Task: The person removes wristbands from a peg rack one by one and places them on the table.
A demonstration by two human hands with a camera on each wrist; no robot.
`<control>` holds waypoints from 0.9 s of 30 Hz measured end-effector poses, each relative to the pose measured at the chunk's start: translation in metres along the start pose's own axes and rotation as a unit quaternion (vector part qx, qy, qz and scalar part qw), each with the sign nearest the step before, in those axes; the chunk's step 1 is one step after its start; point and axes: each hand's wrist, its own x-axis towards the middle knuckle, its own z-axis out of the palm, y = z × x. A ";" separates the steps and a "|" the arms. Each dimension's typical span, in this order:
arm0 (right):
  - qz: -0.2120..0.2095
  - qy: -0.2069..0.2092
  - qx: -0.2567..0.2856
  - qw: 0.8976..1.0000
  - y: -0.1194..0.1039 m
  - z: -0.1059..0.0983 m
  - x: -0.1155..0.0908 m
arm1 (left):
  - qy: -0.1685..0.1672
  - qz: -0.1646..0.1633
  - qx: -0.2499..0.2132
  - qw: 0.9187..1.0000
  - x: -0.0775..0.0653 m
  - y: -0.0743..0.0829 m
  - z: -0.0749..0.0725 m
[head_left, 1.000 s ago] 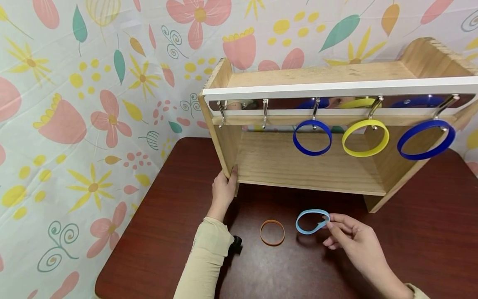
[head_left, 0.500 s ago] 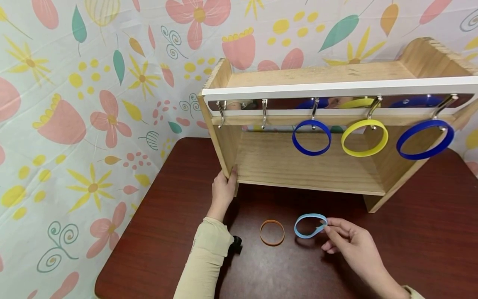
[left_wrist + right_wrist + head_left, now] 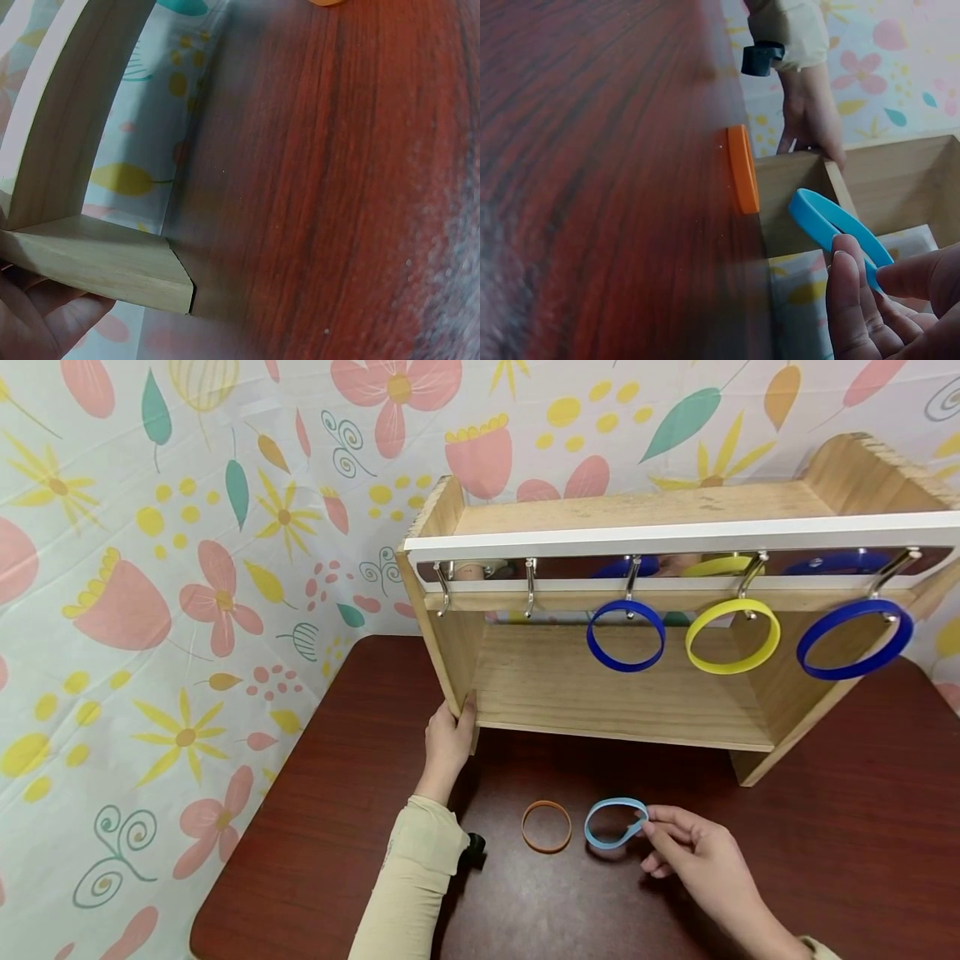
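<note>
My right grip (image 3: pixel 697 864) pinches the light-blue, rubber-looking circular band (image 3: pixel 810 216) between thumb and fingers, above the dark red-brown wood-grain worktop (image 3: pixel 337 810) and beside the orange circular band (image 3: pixel 742 169). My left grip (image 3: pixel 447 745) grasps a side panel of the pale wooden shelf unit (image 3: pixel 622 693). I judge a light, edge-only pinch best, to limit twisting. I can read no brand, label or writing.

hanging bands (image 3: pixel 732 669) partly obstruct the shelf (image 3: pixel 622 702), passable further left.
</note>
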 end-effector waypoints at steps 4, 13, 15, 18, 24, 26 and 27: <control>0.012 -0.004 0.002 1.000 0.001 0.002 -0.001 | 0.002 -0.001 0.000 1.000 0.000 0.000 0.000; 0.028 -0.023 -0.006 0.999 0.005 0.005 -0.001 | 0.001 -0.004 -0.002 1.000 0.000 0.001 0.000; 0.036 -0.026 -0.007 0.999 0.006 0.006 0.000 | 0.002 -0.003 -0.003 1.000 0.000 0.001 0.000; 0.049 -0.031 -0.008 0.998 0.007 0.007 0.000 | 0.002 -0.003 -0.001 1.000 0.000 0.001 0.000; 0.056 -0.048 -0.002 0.997 0.010 0.008 0.001 | -0.003 -0.006 -0.001 1.000 0.000 0.001 0.000; 0.057 -0.053 -0.005 0.997 0.010 0.009 0.001 | -0.005 -0.006 -0.001 1.000 0.000 0.001 -0.001; 0.058 -0.055 -0.005 0.997 0.010 0.009 0.001 | -0.005 -0.006 -0.001 1.000 0.000 0.001 -0.001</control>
